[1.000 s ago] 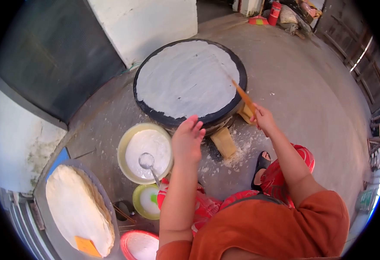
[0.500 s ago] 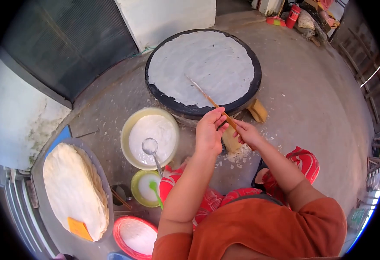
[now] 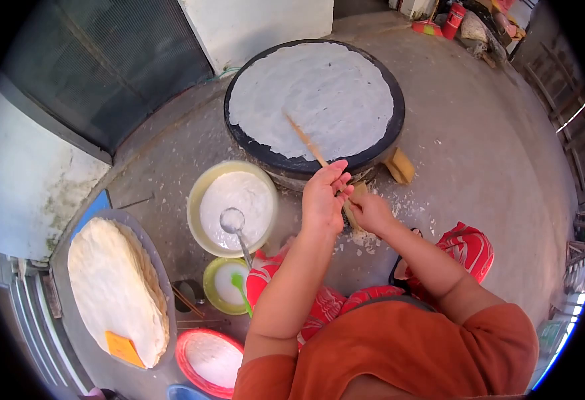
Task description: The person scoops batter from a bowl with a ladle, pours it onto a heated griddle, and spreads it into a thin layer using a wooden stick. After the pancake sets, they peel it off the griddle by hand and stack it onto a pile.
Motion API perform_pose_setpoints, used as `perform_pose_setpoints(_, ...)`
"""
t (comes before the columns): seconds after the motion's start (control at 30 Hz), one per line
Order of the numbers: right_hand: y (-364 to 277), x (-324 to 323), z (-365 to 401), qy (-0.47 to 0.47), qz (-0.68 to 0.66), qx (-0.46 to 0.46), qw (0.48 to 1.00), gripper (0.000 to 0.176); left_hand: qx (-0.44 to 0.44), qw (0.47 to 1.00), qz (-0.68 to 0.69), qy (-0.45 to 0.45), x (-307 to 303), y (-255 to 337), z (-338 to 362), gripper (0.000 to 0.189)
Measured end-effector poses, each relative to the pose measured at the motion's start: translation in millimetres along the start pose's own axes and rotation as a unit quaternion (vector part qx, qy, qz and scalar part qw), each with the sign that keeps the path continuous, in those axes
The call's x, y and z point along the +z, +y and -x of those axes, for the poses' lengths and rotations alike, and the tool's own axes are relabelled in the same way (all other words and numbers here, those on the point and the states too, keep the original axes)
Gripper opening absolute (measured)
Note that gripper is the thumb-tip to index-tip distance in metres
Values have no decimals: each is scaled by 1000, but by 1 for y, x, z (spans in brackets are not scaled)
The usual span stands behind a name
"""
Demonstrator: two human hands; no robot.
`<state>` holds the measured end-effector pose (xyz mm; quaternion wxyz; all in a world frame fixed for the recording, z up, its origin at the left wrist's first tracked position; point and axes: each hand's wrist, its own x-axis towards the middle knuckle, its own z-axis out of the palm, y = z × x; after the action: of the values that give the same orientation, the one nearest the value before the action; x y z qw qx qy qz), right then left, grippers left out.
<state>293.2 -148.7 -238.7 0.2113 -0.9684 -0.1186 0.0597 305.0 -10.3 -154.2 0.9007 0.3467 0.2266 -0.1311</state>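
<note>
A thin wooden stick [image 3: 306, 141] points away from me over the near part of a pale, thin sheet [image 3: 312, 97] of batter. That sheet covers most of a round black griddle [image 3: 400, 110]. My right hand [image 3: 371, 212] is closed round the stick's near end. Just left of it, my left hand [image 3: 326, 197] has its fingers curled beside the stick; whether they grip it or only touch it is unclear. Left of my hands stands a cream bowl [image 3: 194, 230] of white batter, with a metal ladle [image 3: 232, 221] resting in it.
A stack of pale flat sheets [image 3: 116, 287] lies on a grey round tray [image 3: 162, 267] at the left, with an orange scraper [image 3: 124, 348] on top. Nearby are a green bowl [image 3: 210, 297] and a red basin [image 3: 184, 368]. Wooden blocks [image 3: 400, 167] sit by the griddle.
My right hand has moved slightly left and down, closer to my left hand, and its fingers have closed more. The stick's far part now looks wider. The camera view has shifted slightly.
</note>
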Motion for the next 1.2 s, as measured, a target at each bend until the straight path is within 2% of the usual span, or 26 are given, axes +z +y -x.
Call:
perform_pose_setpoints(0.07, 23, 16, 9, 13, -164, -43, 985, 41, -7, 1000, 2, 5, 1, 0, 0, 21)
perform_pose_setpoints(0.1, 34, 22, 13, 14, -165, -43, 985, 41, -8, 1000, 1, 5, 0, 0, -1, 21)
perform_pose_setpoints(0.17, 45, 23, 18, 80, -374, 74, 921, 38, -5, 1000, 4, 2, -1, -1, -2, 21)
perform_pose_setpoints(0.2, 46, 19, 24, 80, -373, 77, 921, 38, -7, 1000, 4, 2, -1, -2, -2, 21)
perform_pose_setpoints(0.27, 45, 3, 39, 9, -199, 40, 979, 36, -2, 1000, 6, -6, -2, -2, -1, 22)
perform_pose_setpoints(0.3, 45, -4, 42, 12, -200, 41, 979, 36, -3, 1000, 3, -9, 0, -1, -2, 22)
perform_pose_setpoints(0.37, 46, -12, 46, -144, -282, -17, 948, 35, -8, 1000, 4, 6, 1, -2, -2, 23)
perform_pose_setpoints(0.4, 51, -11, 44, -140, -283, -15, 949, 35, -10, 1000, 1, 3, 1, -3, -2, 23)
perform_pose_setpoints(0.43, 58, -7, 41, -91, -402, 75, 908, 36, -9, 1000, 3, 8, 0, -3, -2, 23)
perform_pose_setpoints(0.47, 64, -8, 37, -37, -510, 163, 844, 36, -9, 1000, 4, 11, 1, -3, -2, 23)
perform_pose_setpoints(0.5, 68, -16, 31, -27, -510, 165, 844, 36, -13, 1000, 0, 3, 1, -3, -3, 23)
perform_pose_setpoints(0.57, 80, -35, 16, 43, -547, 211, 809, 37, -10, 1000, 0, 7, 0, -1, -3, 24)
perform_pose_setpoints(0.67, 108, -41, -4, 79, -568, 229, 786, 36, -7, 1000, -15, 7, 2, 0, -3, 25)
perform_pose_setpoints(1.1, 131, -44, -63, 66, -576, 254, 774, 38, -9, 1000, -10, 12, 5, 0, -4, 24)
perform_pose_setpoints(1.17, 134, -38, -78, 75, -521, 269, 807, 37, -9, 1000, -12, 13, 6, 0, -4, 24)
perform_pose_setpoints(1.2, 131, -41, -83, 75, -521, 269, 806, 37, -8, 1000, -13, 14, 6, 0, -4, 24)
